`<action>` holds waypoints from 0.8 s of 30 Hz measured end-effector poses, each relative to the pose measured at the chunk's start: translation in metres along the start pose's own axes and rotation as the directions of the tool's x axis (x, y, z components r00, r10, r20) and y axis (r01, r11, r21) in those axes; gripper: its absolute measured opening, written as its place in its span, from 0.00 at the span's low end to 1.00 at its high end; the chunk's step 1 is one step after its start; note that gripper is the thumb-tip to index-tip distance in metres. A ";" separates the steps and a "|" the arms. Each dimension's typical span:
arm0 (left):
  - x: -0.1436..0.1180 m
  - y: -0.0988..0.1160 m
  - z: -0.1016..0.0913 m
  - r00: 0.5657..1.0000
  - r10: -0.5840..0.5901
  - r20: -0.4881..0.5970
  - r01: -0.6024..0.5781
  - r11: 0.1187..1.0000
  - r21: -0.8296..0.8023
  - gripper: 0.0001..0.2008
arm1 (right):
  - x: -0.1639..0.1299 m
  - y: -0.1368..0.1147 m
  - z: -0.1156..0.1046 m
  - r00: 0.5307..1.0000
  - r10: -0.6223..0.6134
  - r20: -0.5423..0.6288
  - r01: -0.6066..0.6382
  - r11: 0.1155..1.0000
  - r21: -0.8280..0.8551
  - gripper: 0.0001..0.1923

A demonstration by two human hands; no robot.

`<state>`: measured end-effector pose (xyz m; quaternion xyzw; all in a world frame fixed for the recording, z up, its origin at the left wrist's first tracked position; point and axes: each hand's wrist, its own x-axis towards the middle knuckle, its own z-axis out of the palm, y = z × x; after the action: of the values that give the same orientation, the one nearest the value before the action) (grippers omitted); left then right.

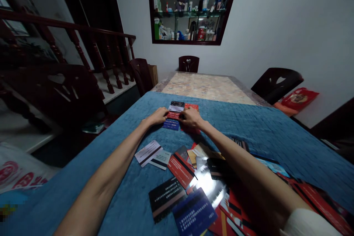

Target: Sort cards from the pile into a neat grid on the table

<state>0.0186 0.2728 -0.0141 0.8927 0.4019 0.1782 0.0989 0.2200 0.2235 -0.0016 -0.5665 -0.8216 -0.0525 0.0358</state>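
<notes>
**Cards lined up in a column, both hands squaring the row**

Cards (pixel 175 115) being arranged lie in a short column near the middle of the blue quilted cloth (pixel 276 129), well toward the far edge of the covered part of the worktop (pixel 210 86). Beyond the cloth the marbled top is bare up to the far edge, where a dark chair (pixel 188 63) stands.

Largest first: the cloth is soft and ridged, so I judge that cards pushed across it will catch; lifting an edge slightly before nudging should keep the column straight. Next, the loose heap of cards (pixel 204 177) toward the near edge, overlapping at all angles, with a black one (pixel 166 198) and a dark blue one (pixel 195 214) nearest; two pale cards (pixel 152 153) lie apart on the heap's left. Both forearms pass over this heap, so keeping the elbows raised would avoid dragging it.

Then the column itself: a black card at its far end, a white and a red one below, a blue one nearest, with red cards (pixel 191 107) just beside on the right. The left hand (pixel 158 117) presses fingertips against the column's left side; the right hand (pixel 190 118) rests flat on the red cards at its right side. Neither grip is closed around anything: the fingers lie extended, touching the cards. Even pressure from both sides should align the edges.
</notes>
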 end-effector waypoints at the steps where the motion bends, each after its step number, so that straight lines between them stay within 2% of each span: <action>1: 0.000 0.000 0.000 1.000 -0.002 -0.002 0.002 1.000 0.003 0.07 | 0.000 0.000 0.000 1.000 0.001 0.005 -0.001 1.000 -0.003 0.17; 17: 0.002 -0.010 0.007 1.000 -0.025 -0.001 0.025 0.996 0.081 0.13 | 0.007 0.003 0.004 0.999 -0.003 0.033 0.004 1.000 -0.017 0.17; 24: 0.001 -0.008 0.009 0.999 -0.030 -0.033 0.032 0.997 0.072 0.13 | 0.012 0.005 0.009 0.999 -0.029 0.032 0.030 0.999 -0.020 0.17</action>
<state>0.0173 0.2785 -0.0252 0.8864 0.4234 0.1762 0.0626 0.2200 0.2376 -0.0086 -0.5553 -0.8298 -0.0524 0.0163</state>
